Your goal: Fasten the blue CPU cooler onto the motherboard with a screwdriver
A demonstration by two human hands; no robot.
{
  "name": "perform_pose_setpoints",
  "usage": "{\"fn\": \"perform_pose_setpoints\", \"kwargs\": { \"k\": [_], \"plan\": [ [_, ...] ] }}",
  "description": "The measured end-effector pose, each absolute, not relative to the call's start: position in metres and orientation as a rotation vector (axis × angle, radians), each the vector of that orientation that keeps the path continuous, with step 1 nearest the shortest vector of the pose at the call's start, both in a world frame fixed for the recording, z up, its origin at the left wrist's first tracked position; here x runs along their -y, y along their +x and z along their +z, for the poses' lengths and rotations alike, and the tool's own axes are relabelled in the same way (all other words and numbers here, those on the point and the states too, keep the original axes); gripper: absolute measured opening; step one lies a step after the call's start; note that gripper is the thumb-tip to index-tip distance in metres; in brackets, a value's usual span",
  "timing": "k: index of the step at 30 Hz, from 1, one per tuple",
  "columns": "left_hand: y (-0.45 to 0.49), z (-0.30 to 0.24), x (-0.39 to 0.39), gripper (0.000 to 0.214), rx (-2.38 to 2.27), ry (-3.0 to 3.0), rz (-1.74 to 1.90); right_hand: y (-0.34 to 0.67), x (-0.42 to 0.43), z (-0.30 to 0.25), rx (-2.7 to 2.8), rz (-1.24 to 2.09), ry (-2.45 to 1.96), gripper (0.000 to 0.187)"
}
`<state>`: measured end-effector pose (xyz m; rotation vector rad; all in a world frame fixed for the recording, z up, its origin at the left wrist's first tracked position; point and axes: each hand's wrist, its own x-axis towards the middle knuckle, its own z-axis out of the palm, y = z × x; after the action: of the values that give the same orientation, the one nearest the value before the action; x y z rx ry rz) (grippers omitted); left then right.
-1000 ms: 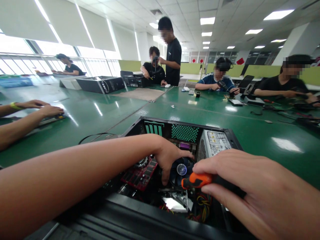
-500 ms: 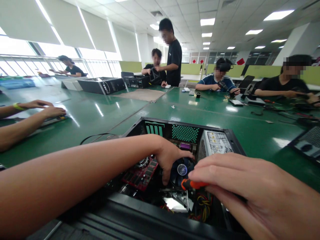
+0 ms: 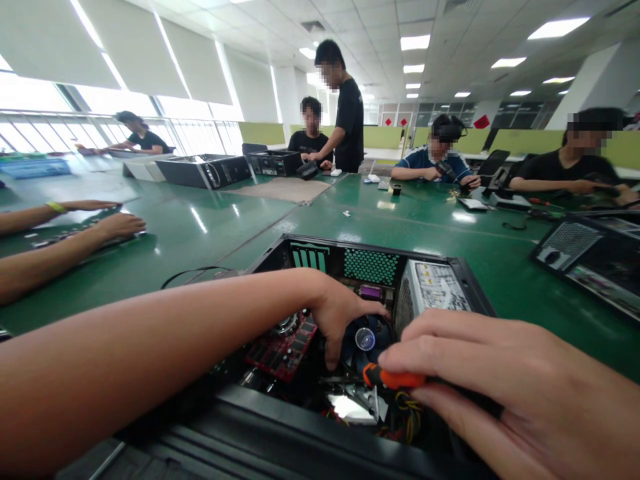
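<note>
An open black computer case (image 3: 453, 267) lies on the green table (image 3: 380, 220) in front of me. My left hand (image 3: 340, 317) reaches into it, thumb and fingers curled around the round CPU cooler fan (image 3: 365, 339). A red graphics card (image 3: 283, 347) sits just left of that hand. My right hand (image 3: 505, 393) is closed on a screwdriver with an orange and black handle (image 3: 395, 379), held over the case's near right side. The grey power supply (image 3: 433, 287) fills the case's far right corner.
Another person's forearms (image 3: 65, 243) rest on the table at left. A second computer case (image 3: 595, 257) stands at right. Several people sit or stand at the far side, with more cases (image 3: 203, 168) and small parts on the table. A black cable (image 3: 190, 272) lies left of my case.
My right hand has shifted a little lower over the screwdriver handle. A computer case has slid into view at the right. The neighbour's hands at left moved slightly apart.
</note>
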<state>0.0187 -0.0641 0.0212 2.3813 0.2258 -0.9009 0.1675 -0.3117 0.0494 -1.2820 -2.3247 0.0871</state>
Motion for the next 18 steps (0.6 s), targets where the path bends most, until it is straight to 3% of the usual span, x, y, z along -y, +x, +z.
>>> {"fn": "perform_pose_setpoints", "kwargs": {
  "k": [10, 16, 18],
  "plan": [
    [0.024, 0.022, 0.065, 0.145, -0.254, 2.408, -0.863, 0.170, 0.305, 0.054, 2.412, 0.103, -1.196, 0.040],
    [0.022, 0.020, 0.064, 0.145, -0.251, 2.412, -0.881, 0.169, 0.307, 0.042, 2.327, 0.048, -1.218, 0.032],
    [0.021, 0.017, 0.063, 0.143, -0.236, 2.408, -0.877, 0.174, 0.312, 0.033, 2.223, 0.068, -1.220, 0.021]
  ]
}}
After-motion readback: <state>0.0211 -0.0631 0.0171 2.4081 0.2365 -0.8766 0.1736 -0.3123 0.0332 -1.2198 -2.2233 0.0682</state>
